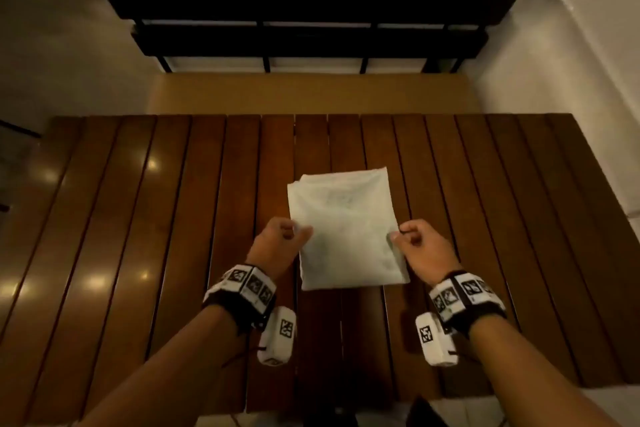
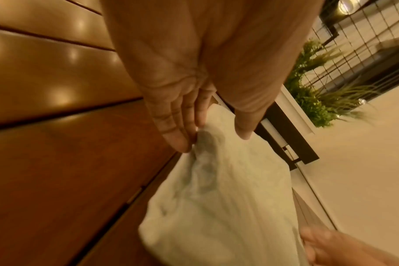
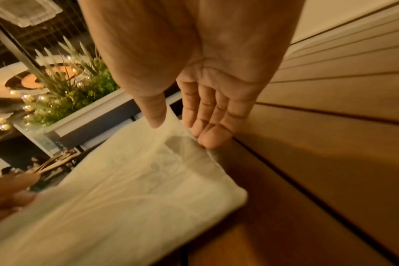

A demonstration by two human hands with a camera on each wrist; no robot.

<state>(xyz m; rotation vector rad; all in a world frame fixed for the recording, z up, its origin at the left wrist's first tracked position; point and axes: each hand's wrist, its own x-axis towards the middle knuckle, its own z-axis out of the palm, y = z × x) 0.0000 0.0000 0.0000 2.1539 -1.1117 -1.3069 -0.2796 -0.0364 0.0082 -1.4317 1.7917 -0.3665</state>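
A folded white cloth [image 1: 346, 229] is held a little above a brown slatted wooden table [image 1: 138, 218], seen from the head view. My left hand [image 1: 294, 236] pinches its left edge between thumb and fingers. My right hand [image 1: 401, 236] pinches its right edge the same way. In the left wrist view the cloth [image 2: 228, 198] bunches under my left hand [image 2: 216, 136]. In the right wrist view the thumb and fingers of my right hand [image 3: 180, 133] pinch a thin layer of the cloth [image 3: 137, 189].
The table's far edge meets a tan floor strip [image 1: 311, 94], beyond which stands a dark slatted bench [image 1: 304, 3]. A white wall [image 1: 571, 62] runs along the right. A planter with green plants [image 3: 75, 93] and a wire grid [image 2: 358, 45] stand off the table.
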